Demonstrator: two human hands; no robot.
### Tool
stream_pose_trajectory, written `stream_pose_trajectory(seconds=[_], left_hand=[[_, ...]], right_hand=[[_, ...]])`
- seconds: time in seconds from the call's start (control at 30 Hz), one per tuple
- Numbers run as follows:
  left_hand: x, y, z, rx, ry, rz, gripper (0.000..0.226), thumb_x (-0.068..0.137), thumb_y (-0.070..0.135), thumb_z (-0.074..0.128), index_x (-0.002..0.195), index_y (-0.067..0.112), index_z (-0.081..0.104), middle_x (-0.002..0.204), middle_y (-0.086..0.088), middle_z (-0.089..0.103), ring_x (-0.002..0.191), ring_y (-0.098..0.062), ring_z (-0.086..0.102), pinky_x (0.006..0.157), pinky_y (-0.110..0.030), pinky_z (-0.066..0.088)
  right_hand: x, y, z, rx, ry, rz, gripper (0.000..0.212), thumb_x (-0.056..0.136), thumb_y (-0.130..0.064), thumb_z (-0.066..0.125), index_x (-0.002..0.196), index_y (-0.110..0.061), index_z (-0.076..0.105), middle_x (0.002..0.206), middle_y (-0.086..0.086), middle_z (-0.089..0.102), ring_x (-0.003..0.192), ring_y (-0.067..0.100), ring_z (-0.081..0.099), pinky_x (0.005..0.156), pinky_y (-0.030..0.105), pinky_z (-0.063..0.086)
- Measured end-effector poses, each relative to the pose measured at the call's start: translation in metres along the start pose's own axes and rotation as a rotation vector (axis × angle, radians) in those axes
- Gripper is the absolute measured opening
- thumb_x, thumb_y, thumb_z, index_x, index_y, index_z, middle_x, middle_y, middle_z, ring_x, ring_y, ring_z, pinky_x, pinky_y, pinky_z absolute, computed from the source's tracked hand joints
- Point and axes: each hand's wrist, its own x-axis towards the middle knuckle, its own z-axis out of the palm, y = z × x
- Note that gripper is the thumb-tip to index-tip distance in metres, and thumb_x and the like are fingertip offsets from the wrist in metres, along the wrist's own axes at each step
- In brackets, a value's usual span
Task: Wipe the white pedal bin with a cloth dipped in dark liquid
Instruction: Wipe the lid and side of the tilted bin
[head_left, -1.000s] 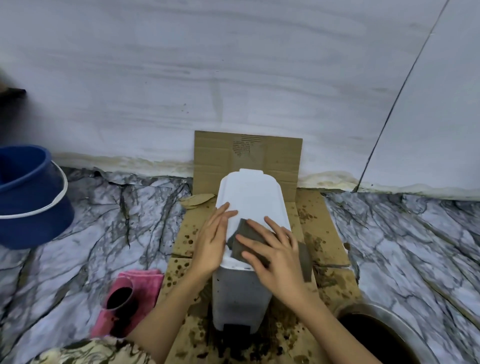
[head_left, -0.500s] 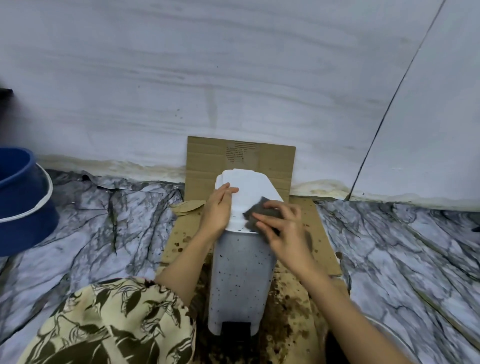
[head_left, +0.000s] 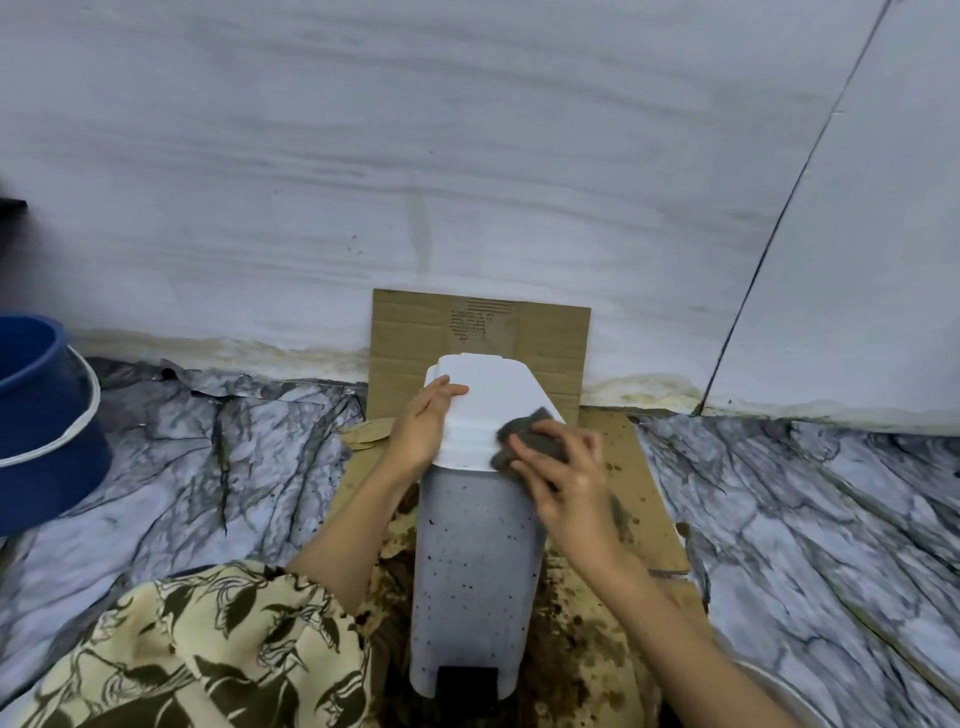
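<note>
Blue bucket (head_left: 36, 421): at the far left edge, well apart from the white pedal bin (head_left: 475, 561), partly cut off by the frame.

Patterned sleeve (head_left: 208, 649): low and left of the bin.

Left hand (head_left: 423, 423): rests against the left edge of the bin's lid (head_left: 493, 400). Its fingers (head_left: 452, 391) lie nearly straight and close together across the lid top, holding nothing, only pressing on the lid.

White pedal bin: stands upright on stained cardboard (head_left: 634, 467) laid on the marble-patterned floor, in front of the wall. Dark specks cover its front; the dark pedal (head_left: 467, 680) shows at its base.

Cloth (head_left: 530, 436): dark grey, lying on the right front corner of the lid, draped over the rim.

Right hand (head_left: 571, 483): on top of the cloth. Its fingers (head_left: 545, 460) are spread moderately and slightly bent, pressing the cloth against the lid; motion blur softens the fingertips.

Change since half a second ago: both hands sit in much the same place on the lid, the cloth has slid a little toward the lid's right edge, and the right fingers are spread wider.
</note>
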Motion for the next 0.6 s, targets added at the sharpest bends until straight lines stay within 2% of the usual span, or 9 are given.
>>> stream_pose_trajectory(seconds=[0.07, 0.13, 0.23, 0.33, 0.43, 0.53, 0.6], left_hand=[[-0.002, -0.003, 0.000, -0.027, -0.009, 0.029, 0.032, 0.102, 0.025, 0.036, 0.112, 0.017, 0.066, 0.148, 0.001, 0.041, 0.136, -0.013, 0.034, 0.109, -0.026, 0.024], [-0.005, -0.006, -0.007, -0.067, -0.035, 0.037, 0.033, 0.101, 0.027, 0.038, 0.114, 0.016, 0.066, 0.147, 0.003, 0.041, 0.132, -0.007, 0.036, 0.104, -0.024, 0.027], [-0.008, -0.010, -0.013, -0.071, -0.032, 0.022, 0.031, 0.100, 0.028, 0.040, 0.111, 0.021, 0.068, 0.145, 0.007, 0.043, 0.132, -0.007, 0.037, 0.106, -0.024, 0.026], [-0.012, -0.009, -0.009, -0.081, 0.008, -0.001, 0.029, 0.099, 0.027, 0.043, 0.109, 0.023, 0.070, 0.145, 0.008, 0.045, 0.133, -0.011, 0.038, 0.113, -0.033, 0.026], [-0.015, -0.007, -0.007, -0.089, -0.002, 0.001, 0.029, 0.100, 0.026, 0.041, 0.109, 0.023, 0.069, 0.145, 0.007, 0.043, 0.136, -0.013, 0.036, 0.116, -0.042, 0.024], [-0.022, -0.011, -0.008, -0.095, 0.016, 0.005, 0.030, 0.101, 0.027, 0.040, 0.109, 0.023, 0.069, 0.145, 0.009, 0.043, 0.136, -0.013, 0.035, 0.116, -0.043, 0.025], [-0.025, -0.013, -0.009, -0.075, 0.042, 0.002, 0.030, 0.101, 0.027, 0.040, 0.107, 0.026, 0.069, 0.145, 0.010, 0.043, 0.136, -0.012, 0.035, 0.116, -0.042, 0.025]], right_hand=[[0.006, -0.026, 0.020, 0.047, -0.086, -0.068, 0.028, 0.079, -0.012, 0.074, 0.106, -0.016, 0.073, 0.116, 0.005, 0.064, 0.101, 0.021, 0.043, 0.091, 0.017, 0.037], [0.009, -0.044, 0.031, 0.058, -0.142, -0.098, 0.025, 0.083, -0.014, 0.070, 0.108, -0.013, 0.073, 0.116, 0.006, 0.063, 0.097, 0.029, 0.049, 0.089, 0.025, 0.042], [0.002, -0.037, 0.024, 0.030, -0.137, -0.078, 0.024, 0.085, -0.011, 0.068, 0.108, -0.012, 0.072, 0.118, 0.007, 0.062, 0.099, 0.030, 0.051, 0.090, 0.030, 0.046], [-0.015, -0.006, 0.001, 0.026, -0.027, 0.091, 0.024, 0.083, -0.009, 0.070, 0.106, -0.016, 0.072, 0.118, 0.004, 0.060, 0.105, 0.021, 0.044, 0.092, 0.028, 0.042], [-0.009, 0.030, -0.013, 0.035, -0.049, 0.371, 0.021, 0.090, -0.014, 0.062, 0.109, -0.014, 0.071, 0.114, 0.003, 0.062, 0.106, 0.022, 0.048, 0.091, 0.031, 0.041], [0.006, 0.048, -0.016, 0.318, -0.155, 0.710, 0.026, 0.094, -0.016, 0.057, 0.117, -0.008, 0.066, 0.117, 0.005, 0.066, 0.109, 0.017, 0.057, 0.094, 0.030, 0.045], [0.001, 0.043, -0.011, 0.385, -0.119, 0.808, 0.030, 0.095, -0.018, 0.056, 0.122, -0.007, 0.063, 0.111, -0.001, 0.068, 0.107, 0.012, 0.057, 0.091, 0.022, 0.046]])
